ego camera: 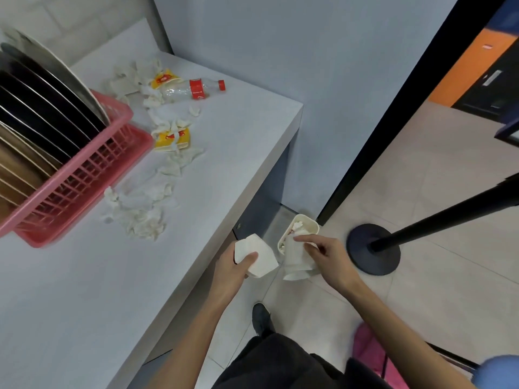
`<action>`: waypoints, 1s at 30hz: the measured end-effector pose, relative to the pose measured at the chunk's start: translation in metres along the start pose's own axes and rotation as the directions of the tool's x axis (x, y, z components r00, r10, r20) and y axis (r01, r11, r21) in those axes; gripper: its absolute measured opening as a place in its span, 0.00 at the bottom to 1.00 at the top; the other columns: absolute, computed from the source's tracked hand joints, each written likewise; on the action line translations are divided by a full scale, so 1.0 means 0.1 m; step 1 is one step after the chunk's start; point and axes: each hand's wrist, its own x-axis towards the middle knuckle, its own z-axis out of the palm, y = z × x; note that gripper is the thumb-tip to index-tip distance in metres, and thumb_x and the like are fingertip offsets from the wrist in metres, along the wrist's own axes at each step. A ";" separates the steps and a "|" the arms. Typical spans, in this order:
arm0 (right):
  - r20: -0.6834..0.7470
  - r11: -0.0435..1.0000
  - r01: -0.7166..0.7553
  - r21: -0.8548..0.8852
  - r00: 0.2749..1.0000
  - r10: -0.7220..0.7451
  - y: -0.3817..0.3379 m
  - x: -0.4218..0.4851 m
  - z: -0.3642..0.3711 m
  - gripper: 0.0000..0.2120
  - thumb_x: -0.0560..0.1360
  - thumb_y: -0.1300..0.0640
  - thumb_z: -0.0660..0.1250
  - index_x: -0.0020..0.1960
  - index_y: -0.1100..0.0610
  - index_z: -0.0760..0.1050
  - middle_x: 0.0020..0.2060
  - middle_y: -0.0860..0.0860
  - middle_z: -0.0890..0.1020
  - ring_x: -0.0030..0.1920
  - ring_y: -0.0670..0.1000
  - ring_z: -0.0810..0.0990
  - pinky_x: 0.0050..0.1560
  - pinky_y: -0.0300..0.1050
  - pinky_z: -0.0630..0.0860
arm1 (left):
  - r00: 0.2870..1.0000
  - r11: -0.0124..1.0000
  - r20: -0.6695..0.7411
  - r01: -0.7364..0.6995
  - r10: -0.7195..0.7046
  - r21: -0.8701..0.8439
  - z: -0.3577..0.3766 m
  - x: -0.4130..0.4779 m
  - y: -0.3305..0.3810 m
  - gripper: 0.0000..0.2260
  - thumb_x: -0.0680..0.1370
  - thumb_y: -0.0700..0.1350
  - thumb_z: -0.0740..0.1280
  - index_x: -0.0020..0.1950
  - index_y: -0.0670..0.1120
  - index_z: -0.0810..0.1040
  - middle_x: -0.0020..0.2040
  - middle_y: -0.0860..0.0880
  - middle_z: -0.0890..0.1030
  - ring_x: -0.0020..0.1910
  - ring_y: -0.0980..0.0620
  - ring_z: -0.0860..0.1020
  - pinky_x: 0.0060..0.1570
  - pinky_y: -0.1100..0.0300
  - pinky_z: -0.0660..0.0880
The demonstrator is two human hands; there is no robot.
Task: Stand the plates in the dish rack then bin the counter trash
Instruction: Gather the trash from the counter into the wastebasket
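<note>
**While plates stand racked, paper trash is held at the bin**

Where the counter (84, 290) fills the left of the view, the following items are recorded.

1. Dish rack (84, 175), pink plastic, at 9 o'clock. Plates (36, 108) are stood on edge in it, dark ones toward the back and brown ones nearer the front.
2. Tissue scraps (143, 209), white and crumpled, are scattered over the counter from 11 o'clock down toward the centre, just beside the rack.
3. Plastic bottle (193, 89), clear with a red label and red cap, is laid on its side at 11 o'clock, among the scraps.
4. Two yellow wrappers: one (165, 80) touching the bottle, the other (171, 138) nearer the centre, with scraps draped over it.
5. Bin (309, 223), small and cream, is set on the floor at 5 o'clock, off the counter's corner. White scraps are seen inside it.
6. Left hand (238, 265), at 6 o'clock beside the counter edge, is wrapped round a folded white paper (261, 259), thumb pressed across it.
7. Right hand (325, 254), at 5 o'clock, has a crumpled white tissue (296, 259) pinched by its top edge between thumb and fingertips. The tissue hangs in front of the bin's near rim.
8. Black stand base (373, 248) is noted on the floor at 4 o'clock, near the bin.
</note>
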 end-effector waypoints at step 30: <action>-0.080 0.966 -0.257 -0.023 0.964 0.255 1.34 0.59 -0.31 0.21 0.72 0.71 0.64 0.58 0.52 0.80 0.36 0.38 0.77 0.25 0.42 0.70 0.30 0.30 0.67 | 0.963 0.955 0.231 0.066 -0.137 0.289 0.93 1.25 -0.54 0.15 0.76 0.37 0.72 0.61 0.44 0.75 0.52 0.49 0.80 0.50 0.54 0.79 0.33 0.66 0.78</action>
